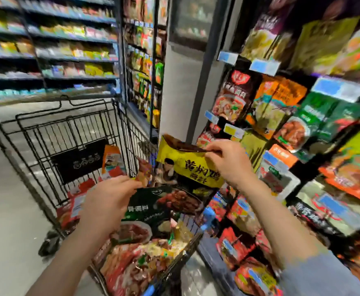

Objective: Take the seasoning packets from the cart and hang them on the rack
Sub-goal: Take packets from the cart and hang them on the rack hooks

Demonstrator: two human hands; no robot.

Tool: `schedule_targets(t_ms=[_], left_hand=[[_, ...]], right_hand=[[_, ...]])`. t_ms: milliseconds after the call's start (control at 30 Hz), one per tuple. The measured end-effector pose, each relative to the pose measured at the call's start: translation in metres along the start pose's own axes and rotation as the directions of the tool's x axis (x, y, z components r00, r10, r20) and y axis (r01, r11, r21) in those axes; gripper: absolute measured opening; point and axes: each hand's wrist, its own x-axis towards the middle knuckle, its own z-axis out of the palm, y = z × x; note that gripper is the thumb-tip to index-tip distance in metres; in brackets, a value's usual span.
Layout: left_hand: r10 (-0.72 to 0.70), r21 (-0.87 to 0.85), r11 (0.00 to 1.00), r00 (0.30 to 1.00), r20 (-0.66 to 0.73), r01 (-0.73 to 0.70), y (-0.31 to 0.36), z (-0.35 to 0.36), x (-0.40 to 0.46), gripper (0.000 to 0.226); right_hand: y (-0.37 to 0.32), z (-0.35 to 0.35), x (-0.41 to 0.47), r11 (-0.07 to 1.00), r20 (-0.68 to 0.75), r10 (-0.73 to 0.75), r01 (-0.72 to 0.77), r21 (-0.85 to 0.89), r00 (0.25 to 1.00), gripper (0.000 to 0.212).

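While the right hand (228,165) pinches a yellow packet (187,165), the left hand (108,199) grips another (blurred).

We read little here, since the picture is smeared. The clearest text is on the yellow packet (193,165) pinched at its top edge by the right hand (228,161), just right of centre: large dark characters 黄焖鸡, with a smaller line beneath that we cannot make out. On the dark green packet (151,208) at six o'clock from it, white characters 骨调料 show beside the left hand (108,201). The blue price tags (264,66) on the rack at two o'clock are blurred beyond reading, as are the hanging packets' labels.
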Motion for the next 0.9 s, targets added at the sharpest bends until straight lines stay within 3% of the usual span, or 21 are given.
schedule_targets(t_ms=[133,367,533,900], left_hand=[[0.16,-0.03,0.986,0.983,-0.084,-0.163,0.021,-0.009,0.037,0.021],[0.348,-0.103,0.926,0.926,-0.144,-0.364,0.096,-0.003,0.09,0.017],[0.367,-0.259,0.884,0.92,-0.136,-0.39,0.151,0.016,0.107,0.017],[0.409,-0.389,0.83,0.91,-0.065,-0.401,0.246,0.045,0.097,0.015]], right_hand=[[-0.004,-0.079,-0.008,0.982,-0.133,0.001,-0.026,-0.187,0.991,0.015],[0.01,-0.179,-0.085,0.886,-0.177,0.119,-0.185,-0.426,0.977,0.018],[0.033,-0.235,-0.156,0.829,-0.27,0.275,-0.37,-0.419,0.923,0.016],[0.084,-0.282,-0.246,0.764,-0.337,0.421,-0.53,-0.369,0.842,0.014]])
